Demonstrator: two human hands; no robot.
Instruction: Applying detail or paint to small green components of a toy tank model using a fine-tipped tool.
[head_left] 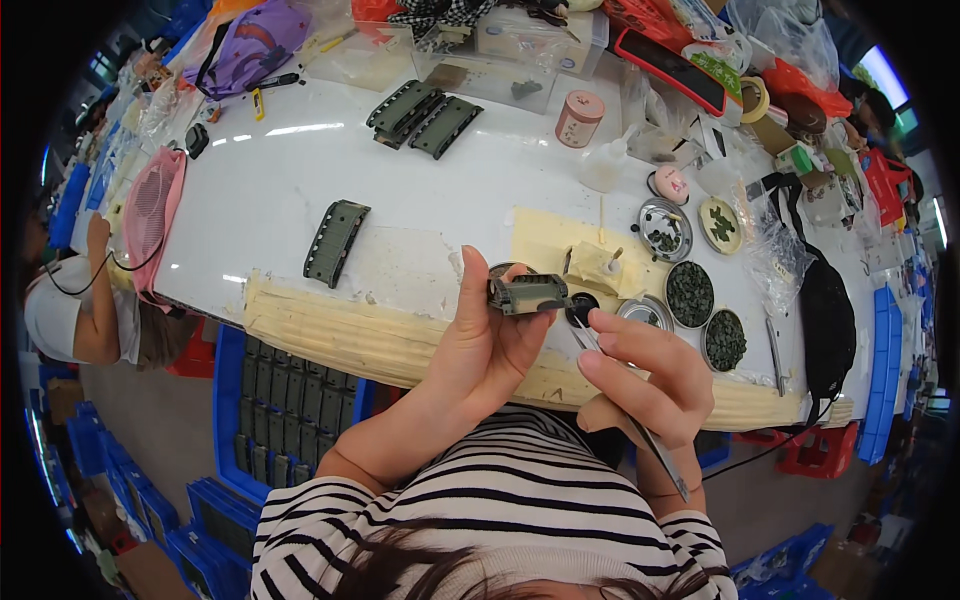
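One hand, half-curled, holds tweezers.

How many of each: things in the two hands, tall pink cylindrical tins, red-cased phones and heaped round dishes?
Dark green curved pieces in the left hand: 1
Slim silver tweezers in the right hand: 1
Tall pink cylindrical tins: 1
Red-cased phones: 1
Round dishes heaped with dark green bits: 2
Total: 6
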